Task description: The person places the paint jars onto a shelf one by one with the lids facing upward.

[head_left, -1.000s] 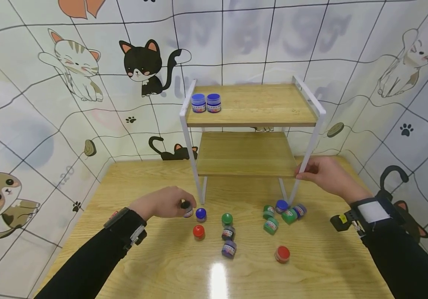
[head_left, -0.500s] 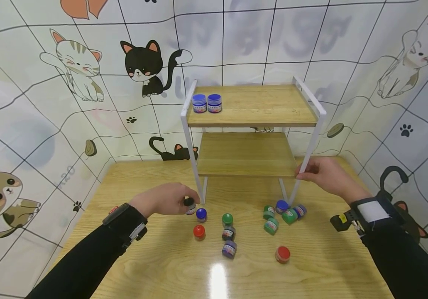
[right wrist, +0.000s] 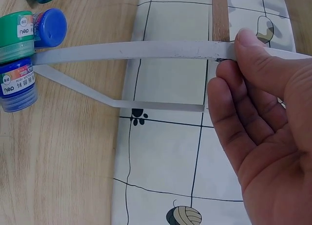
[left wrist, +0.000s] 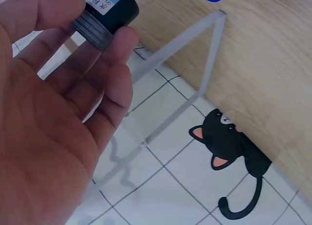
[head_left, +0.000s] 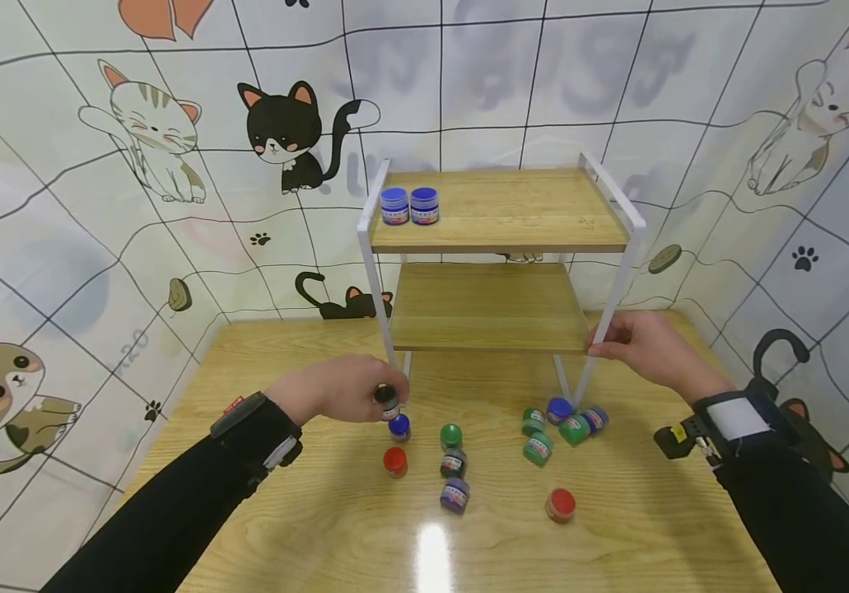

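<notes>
Left hand (head_left: 342, 389): drawn in to a narrow pinch, thumb and fingertips on either side of a black paint jar.
Black paint jar (head_left: 387, 399): tipped in that pinch, near the front left leg (head_left: 373, 280) of the rack and just beside a blue-capped jar (head_left: 398, 426); it looks lifted off the table (head_left: 305, 511).
Jar's feel: I'd call it light and stiff, most likely plastic, so not very fragile. The smooth wall and paper label could slip; the ribbed band should give the surest hold, gripped from opposite sides.
Right hand (head_left: 635, 346): thumb and fingers pinch the right front post (head_left: 620, 284) beside the lower board (head_left: 491, 305).
Two-tier rack: white frame, wood-look boards, rigid by the look of it but probably light enough to shift if bumped; the post is a sensible place to steady it.
Upper board (head_left: 528, 206): two blue paint jars (head_left: 424, 206) stand side by side at its left end.
Loose jars: red (head_left: 394, 461), green (head_left: 450, 435) and violet (head_left: 454, 494) among those on the table.
</notes>
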`<state>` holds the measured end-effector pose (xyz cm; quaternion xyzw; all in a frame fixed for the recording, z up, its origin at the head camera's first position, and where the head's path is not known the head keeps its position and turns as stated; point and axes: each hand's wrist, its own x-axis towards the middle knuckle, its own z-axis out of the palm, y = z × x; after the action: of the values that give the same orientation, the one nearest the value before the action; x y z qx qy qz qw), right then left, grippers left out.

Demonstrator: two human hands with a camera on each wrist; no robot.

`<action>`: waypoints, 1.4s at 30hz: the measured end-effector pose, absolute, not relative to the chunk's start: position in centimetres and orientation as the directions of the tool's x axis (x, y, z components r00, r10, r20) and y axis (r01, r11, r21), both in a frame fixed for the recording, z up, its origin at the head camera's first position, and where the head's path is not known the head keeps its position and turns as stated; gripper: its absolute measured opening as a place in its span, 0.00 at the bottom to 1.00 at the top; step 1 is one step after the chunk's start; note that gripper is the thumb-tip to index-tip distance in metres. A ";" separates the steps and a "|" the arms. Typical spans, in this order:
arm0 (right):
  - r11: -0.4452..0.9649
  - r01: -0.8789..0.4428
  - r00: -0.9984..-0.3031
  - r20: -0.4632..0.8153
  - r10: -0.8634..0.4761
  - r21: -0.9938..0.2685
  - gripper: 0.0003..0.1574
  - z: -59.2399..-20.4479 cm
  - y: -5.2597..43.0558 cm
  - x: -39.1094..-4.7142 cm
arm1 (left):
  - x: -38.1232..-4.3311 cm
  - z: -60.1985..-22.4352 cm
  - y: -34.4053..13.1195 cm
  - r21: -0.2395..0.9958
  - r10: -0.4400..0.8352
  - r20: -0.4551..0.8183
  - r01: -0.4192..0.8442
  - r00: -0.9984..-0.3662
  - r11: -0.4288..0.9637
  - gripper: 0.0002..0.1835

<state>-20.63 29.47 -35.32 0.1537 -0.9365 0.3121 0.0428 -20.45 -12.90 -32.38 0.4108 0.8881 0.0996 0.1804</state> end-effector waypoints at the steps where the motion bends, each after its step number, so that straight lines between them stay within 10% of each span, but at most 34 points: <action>1: 0.758 -0.317 -0.948 0.178 -0.263 -0.570 0.05 -35.3 29.5 -20.7 | -20.4 -32.2 -12.8 0.324 0.771 -0.239 0.700 -0.590 0.636 0.09; 42: 0.758 -0.309 -0.951 0.175 -0.254 -0.575 0.05 -35.4 29.5 -20.7 | -20.1 -21.0 -7.5 0.219 0.853 -0.167 0.825 -0.494 0.520 0.17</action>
<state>-20.67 29.51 -35.42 0.1503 -0.9365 0.3139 0.0432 -20.13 -7.48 -21.01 0.4867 0.8624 0.0549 0.1280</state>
